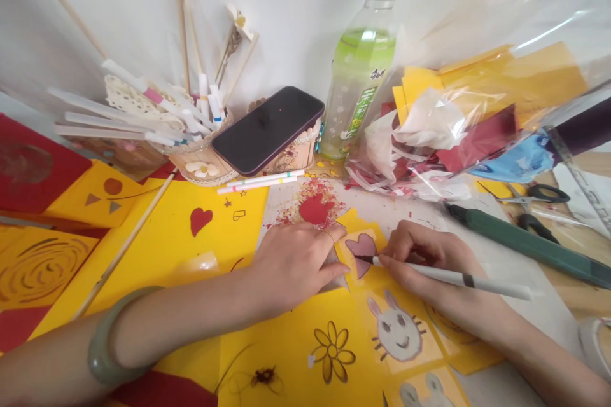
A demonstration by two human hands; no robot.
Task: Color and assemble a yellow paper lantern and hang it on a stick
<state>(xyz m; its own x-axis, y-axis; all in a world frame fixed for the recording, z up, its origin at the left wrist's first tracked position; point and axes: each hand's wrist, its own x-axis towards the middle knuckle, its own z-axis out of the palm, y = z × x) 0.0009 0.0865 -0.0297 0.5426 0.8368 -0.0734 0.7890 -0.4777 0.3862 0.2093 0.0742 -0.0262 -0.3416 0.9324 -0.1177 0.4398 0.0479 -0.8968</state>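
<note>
My right hand [424,261] grips a white pen [458,278] whose dark tip touches the lower left of a pink heart [361,248] on a small yellow paper square [370,276]. My left hand [291,261] lies flat beside it, fingertips pressing the left edge of that square. A pale green bangle [102,346] sits on my left wrist. Below the hands lie yellow sheets with a rabbit face [396,331] and a flower drawing [333,351].
A phone [267,128] rests on a wooden holder with pens [157,108]. A green drink bottle [359,76] stands at the back. A clear bag of paper scraps [453,133], a green craft knife [525,243] and scissors [539,203] are to the right. Yellow and red sheets cover the left.
</note>
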